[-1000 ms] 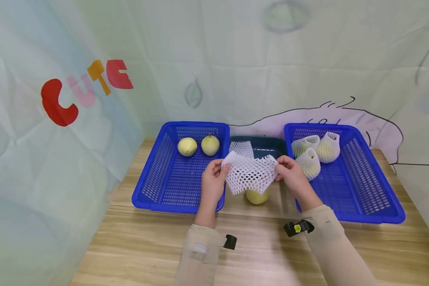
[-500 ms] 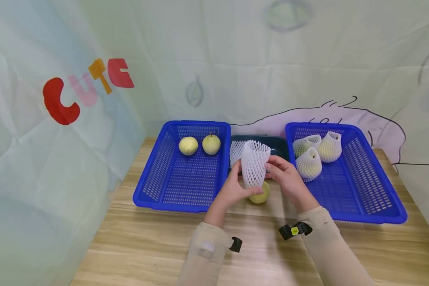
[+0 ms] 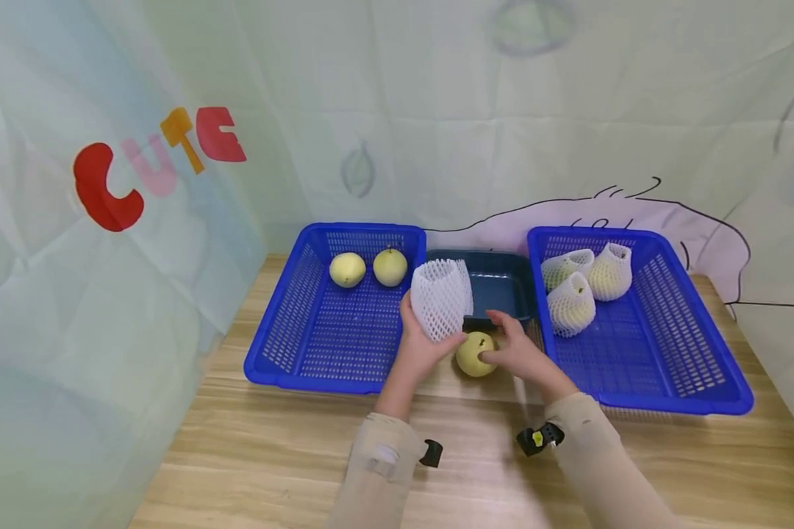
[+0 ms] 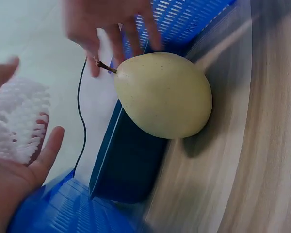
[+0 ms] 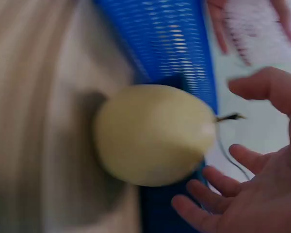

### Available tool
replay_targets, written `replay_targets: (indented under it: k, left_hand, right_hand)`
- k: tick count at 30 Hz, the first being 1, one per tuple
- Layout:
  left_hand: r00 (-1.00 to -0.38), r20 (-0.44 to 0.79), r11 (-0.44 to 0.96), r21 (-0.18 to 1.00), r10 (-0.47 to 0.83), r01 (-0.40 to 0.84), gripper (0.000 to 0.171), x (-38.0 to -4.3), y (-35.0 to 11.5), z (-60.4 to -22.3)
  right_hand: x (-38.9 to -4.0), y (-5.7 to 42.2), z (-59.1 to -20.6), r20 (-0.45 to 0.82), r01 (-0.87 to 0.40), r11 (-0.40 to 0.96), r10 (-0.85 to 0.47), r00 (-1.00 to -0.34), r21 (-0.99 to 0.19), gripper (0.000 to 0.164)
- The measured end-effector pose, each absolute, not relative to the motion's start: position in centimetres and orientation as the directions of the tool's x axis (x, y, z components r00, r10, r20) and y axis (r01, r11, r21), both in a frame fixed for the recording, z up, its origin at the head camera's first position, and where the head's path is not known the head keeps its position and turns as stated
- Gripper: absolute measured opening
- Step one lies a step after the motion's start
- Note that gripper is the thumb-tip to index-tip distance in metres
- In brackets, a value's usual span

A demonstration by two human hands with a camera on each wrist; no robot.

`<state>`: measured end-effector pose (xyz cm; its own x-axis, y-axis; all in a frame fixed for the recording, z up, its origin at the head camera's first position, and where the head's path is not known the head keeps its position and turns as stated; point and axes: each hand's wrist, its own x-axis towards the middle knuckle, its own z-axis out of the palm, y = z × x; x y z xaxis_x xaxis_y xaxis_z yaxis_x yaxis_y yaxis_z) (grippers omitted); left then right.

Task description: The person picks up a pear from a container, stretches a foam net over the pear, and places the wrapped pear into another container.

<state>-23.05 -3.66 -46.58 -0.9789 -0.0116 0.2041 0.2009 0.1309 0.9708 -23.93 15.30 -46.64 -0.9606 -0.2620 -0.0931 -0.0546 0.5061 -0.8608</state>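
A white foam net sleeve (image 3: 437,297) stands upright with its mouth up in my left hand (image 3: 420,351), whose thumb and fingers hold it around the lower part. Just right of it, a pale yellow-green pear (image 3: 474,355) sits on the wooden table, stem up. My right hand (image 3: 524,356) reaches to the pear's right side with fingers spread and holds nothing. In the right wrist view, the parted fingers (image 5: 218,191) lie around the stem end of the pear (image 5: 153,136). Behind the left hand, another flat foam net (image 3: 466,286) is partly hidden.
A blue basket (image 3: 254,364) with two bare pears (image 3: 390,267) stands on the left. On the right, another blue basket (image 3: 675,404) holds several net-wrapped pears (image 3: 571,305). Between them lies a dark teal tray (image 3: 503,294). A fabric backdrop (image 3: 397,147) rises behind.
Both hands first stretched the foam net flat, then turned it upright. The left hand has carried it leftward; the right hand has let go and moved down to the pear.
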Motion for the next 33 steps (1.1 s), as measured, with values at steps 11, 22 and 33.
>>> replay_targets:
  k: [11,22,33]
  left_hand:
    - [-0.975,0.206,0.022,0.979,-0.077,0.205,0.1,-23.1,-4.1,-46.9]
    - [-0.98,0.169,-0.033,0.984,-0.102,0.173,0.088,-21.6,-4.5,-43.9]
    - [-0.943,0.323,0.128,0.935,0.081,0.331,0.084,-23.1,-4.1,-47.3]
  right_hand:
    - [-23.7,15.0,-52.3,-0.137,0.002,0.569,-0.194,-0.971,-0.823,0.097]
    - [-23.7,14.9,-49.8,-0.073,0.041,0.309,-0.094,-0.993,-0.95,0.086]
    - [-23.5,13.7,-37.2,0.343,-0.325,-0.309,-0.004,-0.939,-0.894,0.076]
